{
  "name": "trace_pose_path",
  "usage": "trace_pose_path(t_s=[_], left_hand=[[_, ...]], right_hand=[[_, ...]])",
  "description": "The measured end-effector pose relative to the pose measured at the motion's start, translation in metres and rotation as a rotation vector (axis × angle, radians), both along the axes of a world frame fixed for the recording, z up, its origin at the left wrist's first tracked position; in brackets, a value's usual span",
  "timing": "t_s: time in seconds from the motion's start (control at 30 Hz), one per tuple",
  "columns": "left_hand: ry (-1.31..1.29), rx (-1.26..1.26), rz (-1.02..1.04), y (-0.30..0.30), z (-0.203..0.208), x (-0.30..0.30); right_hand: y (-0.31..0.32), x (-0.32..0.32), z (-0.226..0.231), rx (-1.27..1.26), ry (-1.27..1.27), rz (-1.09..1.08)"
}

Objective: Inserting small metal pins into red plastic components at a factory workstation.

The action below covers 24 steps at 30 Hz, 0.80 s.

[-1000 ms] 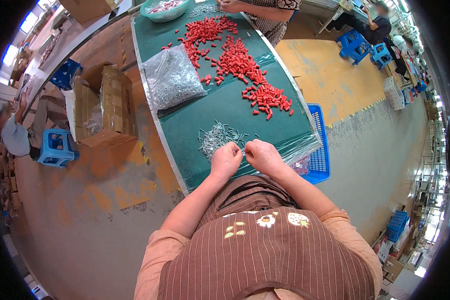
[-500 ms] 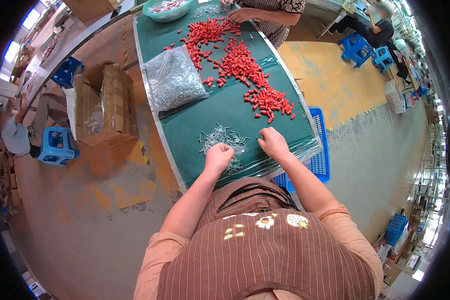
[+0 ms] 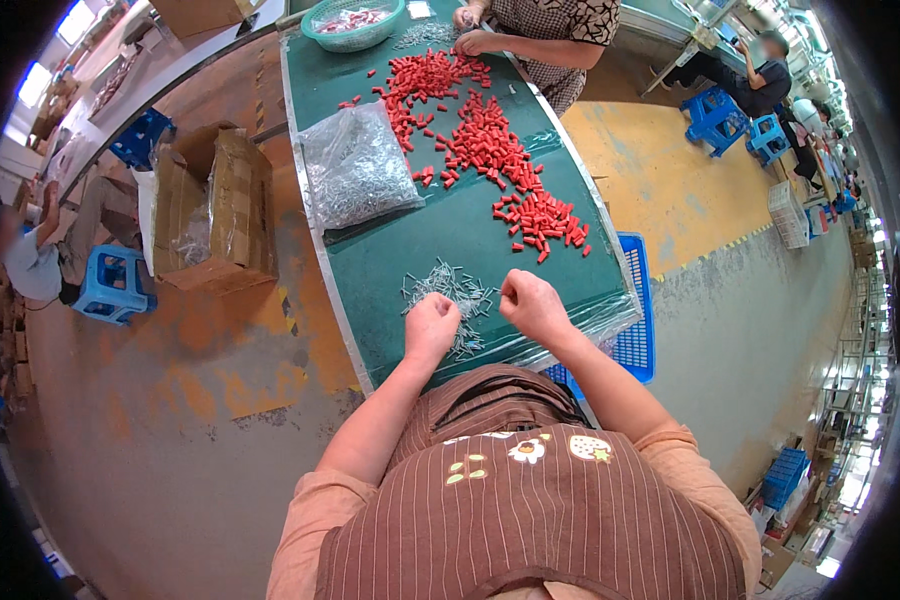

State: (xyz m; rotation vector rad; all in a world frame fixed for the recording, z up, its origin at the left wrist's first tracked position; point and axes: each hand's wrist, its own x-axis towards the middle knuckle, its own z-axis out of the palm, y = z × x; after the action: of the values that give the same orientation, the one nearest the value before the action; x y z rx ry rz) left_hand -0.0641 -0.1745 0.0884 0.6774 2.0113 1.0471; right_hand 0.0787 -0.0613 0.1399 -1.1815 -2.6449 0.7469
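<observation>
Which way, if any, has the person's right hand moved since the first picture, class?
Yes: judged against the spread of red pieces lying on the table, the right hand has moved forward, nearer to them.

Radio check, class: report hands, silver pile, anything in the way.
Left hand at silver pile, partly covering it. Right hand just right of pile, grip unclear. Red pieces farther off.
</observation>
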Motion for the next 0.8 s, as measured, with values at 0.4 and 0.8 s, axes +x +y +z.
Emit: trace_pose_path(t_s=[0.4,0.8], left_hand=[[0.322,0.218,-0.283,0.003,0.013,0.029],[0.254,0.191,-0.243,-0.003,0.022,0.03]], right_hand=[[-0.031,0.008,0.002,0.248,0.1,0.227],[-0.042,0.035,0.002,0.159,0.272,0.245]])
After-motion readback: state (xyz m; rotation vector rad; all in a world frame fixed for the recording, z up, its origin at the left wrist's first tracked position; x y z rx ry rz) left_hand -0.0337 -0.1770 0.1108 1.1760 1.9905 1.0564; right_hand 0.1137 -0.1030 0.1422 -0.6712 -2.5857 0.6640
